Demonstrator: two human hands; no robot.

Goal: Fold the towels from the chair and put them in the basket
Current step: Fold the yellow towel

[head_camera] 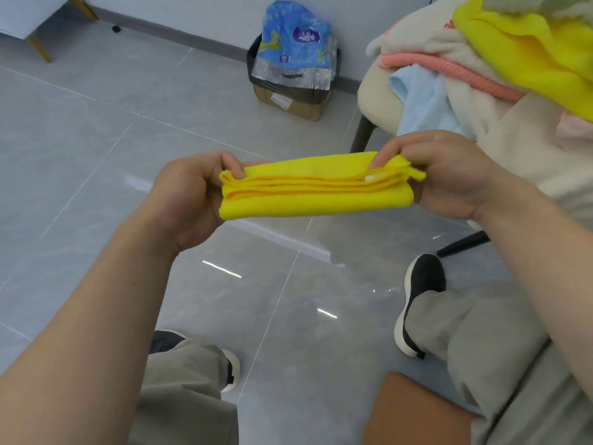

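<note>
This looks like a plainly furnished room in a home. The floor (96, 139) is laid with large glossy grey tiles and meets a pale wall (192, 8) along a dark skirting board (179, 33). Against that wall stands a cardboard box (288, 106) lined with a black bag (253, 61), with a blue printed plastic wrapper (295, 36) poking out. A cushioned cream chair (378, 88) on dark legs carries a heap of towels (529, 49). A pale upholstered piece (29, 17) on wooden legs shows in the far left corner.
</note>
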